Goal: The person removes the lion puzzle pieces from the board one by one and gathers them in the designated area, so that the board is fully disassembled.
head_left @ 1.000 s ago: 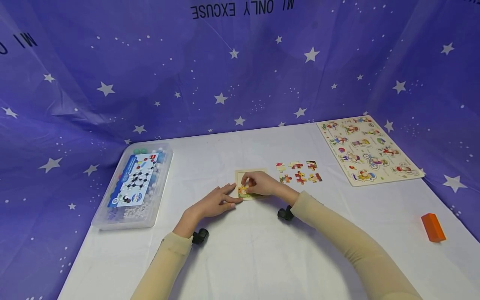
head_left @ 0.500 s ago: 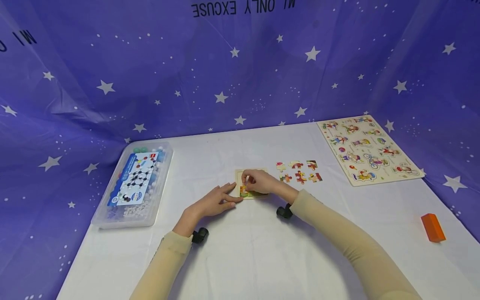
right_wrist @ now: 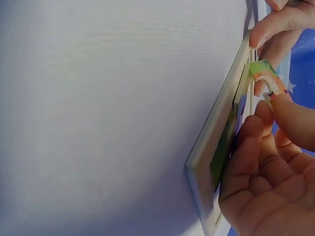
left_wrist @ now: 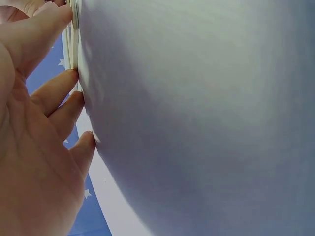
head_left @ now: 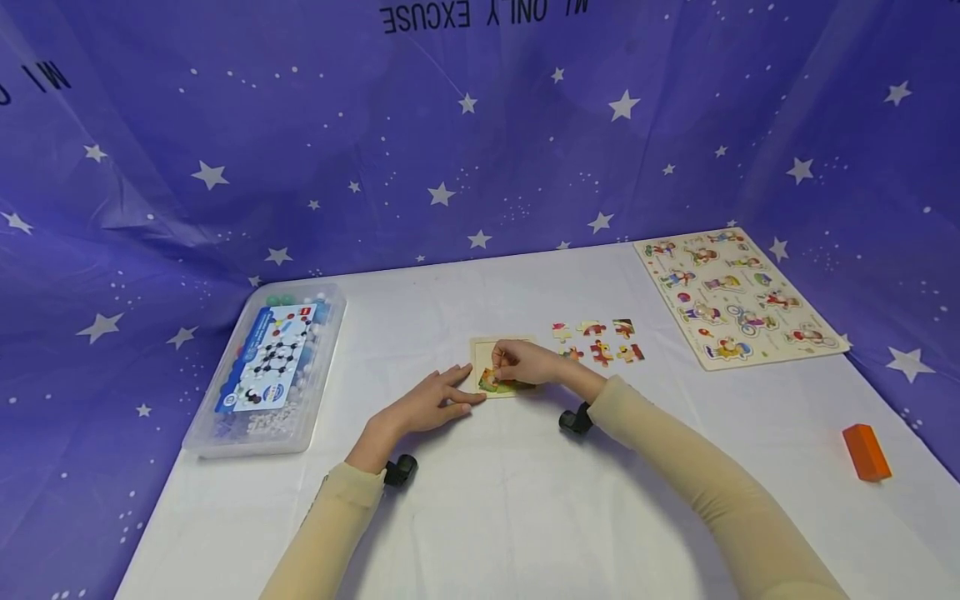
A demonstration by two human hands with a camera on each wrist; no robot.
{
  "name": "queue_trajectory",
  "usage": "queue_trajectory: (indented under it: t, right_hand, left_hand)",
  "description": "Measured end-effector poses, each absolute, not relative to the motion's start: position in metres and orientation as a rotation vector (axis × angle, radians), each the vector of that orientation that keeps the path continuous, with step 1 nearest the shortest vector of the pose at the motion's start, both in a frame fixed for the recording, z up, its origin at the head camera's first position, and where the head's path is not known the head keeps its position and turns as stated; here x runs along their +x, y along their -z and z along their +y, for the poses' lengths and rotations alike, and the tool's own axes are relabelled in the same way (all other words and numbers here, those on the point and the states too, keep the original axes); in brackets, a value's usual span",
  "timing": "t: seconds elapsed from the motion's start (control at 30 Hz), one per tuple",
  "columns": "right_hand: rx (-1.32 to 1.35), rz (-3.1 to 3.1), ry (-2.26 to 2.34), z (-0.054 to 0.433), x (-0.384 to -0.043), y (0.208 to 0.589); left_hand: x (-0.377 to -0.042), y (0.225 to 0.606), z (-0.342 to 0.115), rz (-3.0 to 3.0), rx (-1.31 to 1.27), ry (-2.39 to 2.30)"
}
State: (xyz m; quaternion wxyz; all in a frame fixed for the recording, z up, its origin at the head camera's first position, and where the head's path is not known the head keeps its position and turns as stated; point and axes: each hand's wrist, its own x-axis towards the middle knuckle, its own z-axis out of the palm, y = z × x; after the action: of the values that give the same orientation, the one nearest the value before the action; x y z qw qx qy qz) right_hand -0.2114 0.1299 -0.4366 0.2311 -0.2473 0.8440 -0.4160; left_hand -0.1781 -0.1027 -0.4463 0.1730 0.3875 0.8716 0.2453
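A small wooden puzzle tray point(head_left: 477, 343) lies on the table with colourful pieces along its near side. My right hand point(head_left: 528, 363) pinches a jigsaw piece point(right_wrist: 268, 81) between thumb and fingers over the tray. In the right wrist view that piece is tilted, its lower edge close to other pieces in the tray. My left hand point(head_left: 429, 403) lies flat with fingers spread, its thumb and fingertips touching the tray's left side. To the right of the tray are several loose jigsaw pieces point(head_left: 602, 353) in two rows. The right hand hides part of the tray.
A clear plastic box point(head_left: 318, 400) of molecule-model parts stands at the left. At the back right lies a large wooden figure puzzle board point(head_left: 701, 292). An orange block point(head_left: 866, 452) sits near the right edge. A purple star-patterned curtain point(head_left: 442, 150) hangs behind the white-covered table.
My right hand has shifted slightly to the right over the tray, and the pinched piece now looks more tilted. The left hand has stayed in place.
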Motion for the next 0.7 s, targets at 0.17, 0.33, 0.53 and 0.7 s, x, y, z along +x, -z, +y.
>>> queue_trajectory:
  t: [0.17, 0.33, 0.53, 0.7]
  right_hand:
    - [-0.636, 2.259, 1.230, 0.1339, -0.2124, 0.4384]
    - [-0.553, 2.233, 1.288, 0.1368, -0.2129, 0.4397]
    - [-0.541, 2.219, 1.339, 0.1366, -0.2124, 0.4404]
    - [-0.542, 2.259, 1.347, 0.1342, -0.2109, 0.4414]
  left_hand:
    - [-0.1786, 0.4465, -0.1028, 2.469, 1.095, -0.702]
    - [-0.1790, 0.4464, -0.1024, 2.463, 1.095, -0.731]
    - [-0.1780, 0.4450, -0.1004, 2.470, 1.109, -0.734]
    - [-0.1747, 0.4426, -0.0944, 2.497, 1.095, -0.682]
